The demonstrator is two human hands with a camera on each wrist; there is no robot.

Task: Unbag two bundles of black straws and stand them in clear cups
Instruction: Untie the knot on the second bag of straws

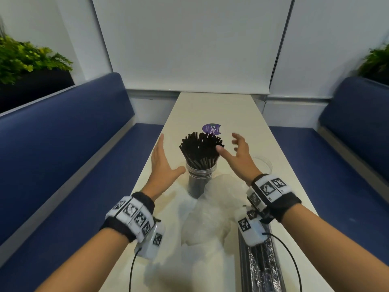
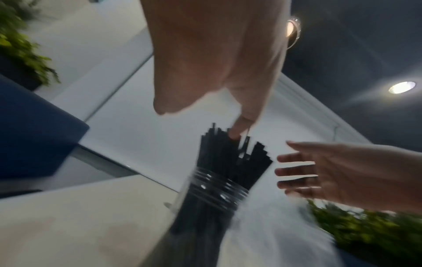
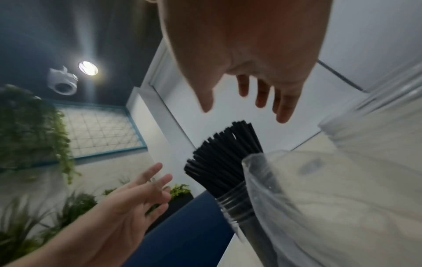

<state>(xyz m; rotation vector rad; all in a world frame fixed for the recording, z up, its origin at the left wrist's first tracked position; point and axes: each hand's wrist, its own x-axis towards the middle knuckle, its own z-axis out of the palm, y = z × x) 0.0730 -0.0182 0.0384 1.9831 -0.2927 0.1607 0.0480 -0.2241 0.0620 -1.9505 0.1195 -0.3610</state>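
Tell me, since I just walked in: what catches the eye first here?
A fan of black straws standing in a clear cup mid-table, with the left hand and right hand open on either side. Nearer lie a crumpled empty bag and a still-bagged bundle, at the right.

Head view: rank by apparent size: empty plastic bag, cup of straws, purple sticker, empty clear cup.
1. empty plastic bag, though nearest the camera
2. cup of straws
3. purple sticker and empty clear cup: both partly hidden, not ranked
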